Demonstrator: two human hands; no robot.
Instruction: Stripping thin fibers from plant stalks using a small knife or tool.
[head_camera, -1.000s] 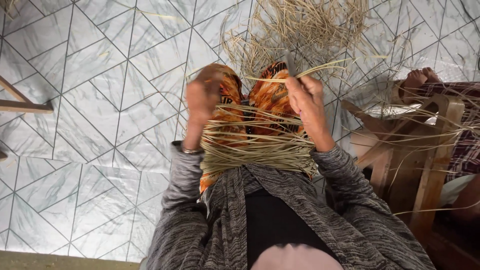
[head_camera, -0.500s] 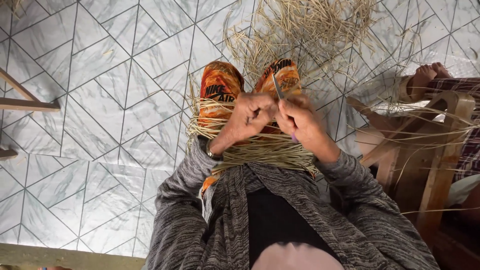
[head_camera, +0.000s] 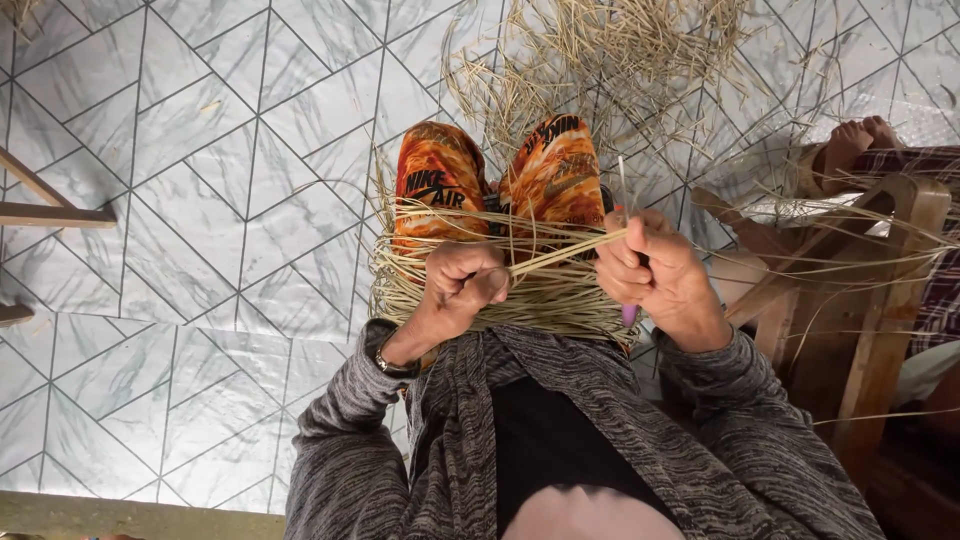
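A bundle of straw (head_camera: 520, 290) is lying across a seated person's knees, just above orange-patterned trousers (head_camera: 440, 180). The left hand (head_camera: 460, 285) is clenching a few strands pulled from the bundle, while the right hand (head_camera: 655, 270) is gripping a thin purple-handled tool (head_camera: 627, 240) and pinching the same strands taut between the two fists. The work appears to be at the binding stage; the following move is likely calling for steady tension and a careful pass of the tool. Loose straw (head_camera: 610, 50) is littering the tiled floor (head_camera: 150, 200) beyond, a wooden chair (head_camera: 860, 300) standing alongside.
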